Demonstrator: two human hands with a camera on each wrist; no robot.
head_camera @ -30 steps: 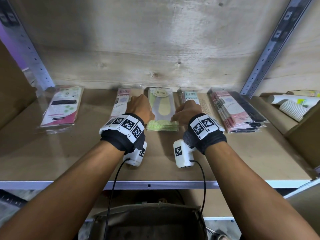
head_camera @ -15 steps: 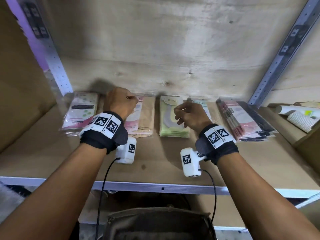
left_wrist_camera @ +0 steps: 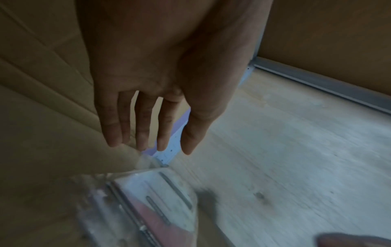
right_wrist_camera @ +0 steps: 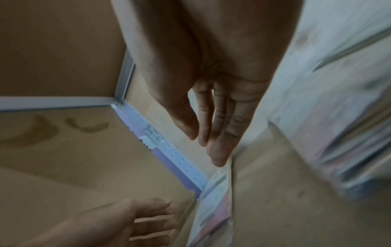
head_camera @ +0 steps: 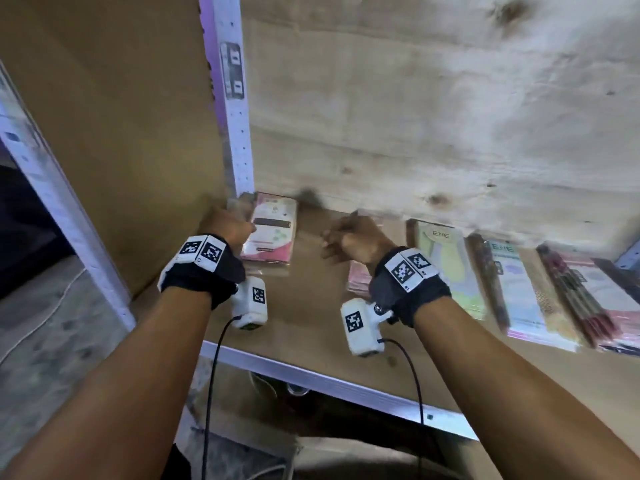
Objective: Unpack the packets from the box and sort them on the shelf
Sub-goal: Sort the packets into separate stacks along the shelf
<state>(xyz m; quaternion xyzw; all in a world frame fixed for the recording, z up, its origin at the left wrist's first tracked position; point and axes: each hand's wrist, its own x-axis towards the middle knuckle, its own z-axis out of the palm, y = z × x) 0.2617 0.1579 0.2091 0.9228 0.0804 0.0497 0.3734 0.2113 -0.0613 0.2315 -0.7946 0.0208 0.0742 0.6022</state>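
On shelf [head_camera: 311,327], left hand [head_camera: 227,225] beside packet [head_camera: 273,230]

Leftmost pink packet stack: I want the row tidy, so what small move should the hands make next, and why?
Probably close both hands on the pink packet stack and square it. The left hand is at its left edge by the upright, fingers straight in the wrist view, and the right hand hovers open to its right, holding nothing.
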